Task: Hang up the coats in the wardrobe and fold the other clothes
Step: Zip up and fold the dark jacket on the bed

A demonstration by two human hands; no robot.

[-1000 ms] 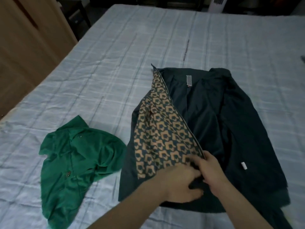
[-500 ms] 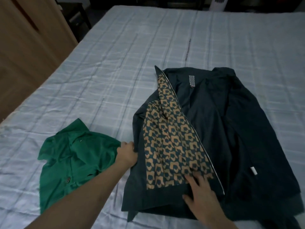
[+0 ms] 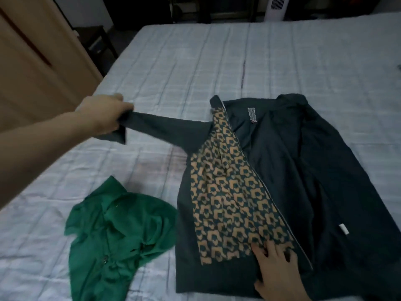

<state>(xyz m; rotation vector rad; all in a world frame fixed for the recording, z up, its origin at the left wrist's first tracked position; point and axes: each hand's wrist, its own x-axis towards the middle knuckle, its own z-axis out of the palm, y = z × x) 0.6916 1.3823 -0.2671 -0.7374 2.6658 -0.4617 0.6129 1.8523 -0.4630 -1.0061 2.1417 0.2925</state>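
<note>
A dark teal jacket (image 3: pixel 293 170) lies open on the bed, its front panel showing a tan and teal pattern beside the zip. My left hand (image 3: pixel 104 115) grips the cuff of its left sleeve (image 3: pixel 165 131) and holds the sleeve stretched out to the left above the bed. Flat on the jacket's lower front rests my right hand (image 3: pixel 275 270), fingers spread over the patterned panel near the hem. A crumpled green shirt (image 3: pixel 117 237) with buttons lies to the left of the jacket.
The bed (image 3: pixel 195 61) has a pale checked cover and stretches far back. A wooden wardrobe (image 3: pixel 32 72) stands at the left. A dark side table (image 3: pixel 95 40) sits by the bed's far left corner, and a white appliance (image 3: pixel 275 7) stands beyond the bed.
My left hand moved from the jacket's left edge up and to the left, pulling the sleeve out straight. My right hand stayed pressed on the lower front.
</note>
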